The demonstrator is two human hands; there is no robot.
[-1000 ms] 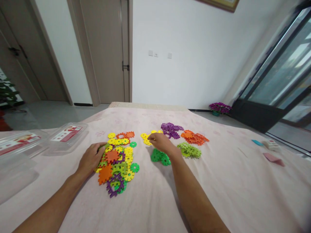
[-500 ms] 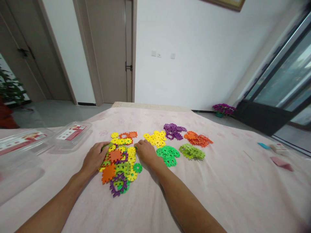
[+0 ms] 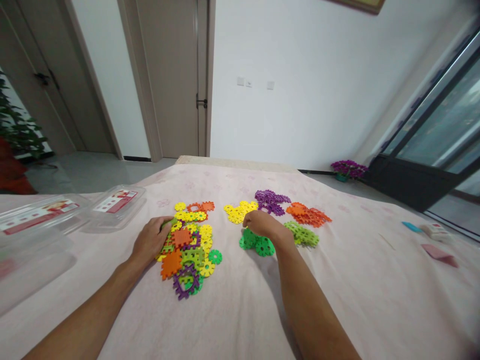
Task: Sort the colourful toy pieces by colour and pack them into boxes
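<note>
R fingers curl over green pile, yellow pile just beyond; my L hand touches L edge of mixed pile; both grips: can't tell.

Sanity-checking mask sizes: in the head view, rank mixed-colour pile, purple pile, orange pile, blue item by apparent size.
1. Mixed-colour pile
2. Purple pile and orange pile: look alike, not ranked
3. Blue item

Straight ahead of you, a closed brown door beside a white wall with three small plates; leafy plant at your far left, and over right, purple flowers in a green pot near dark-framed glass!
</note>
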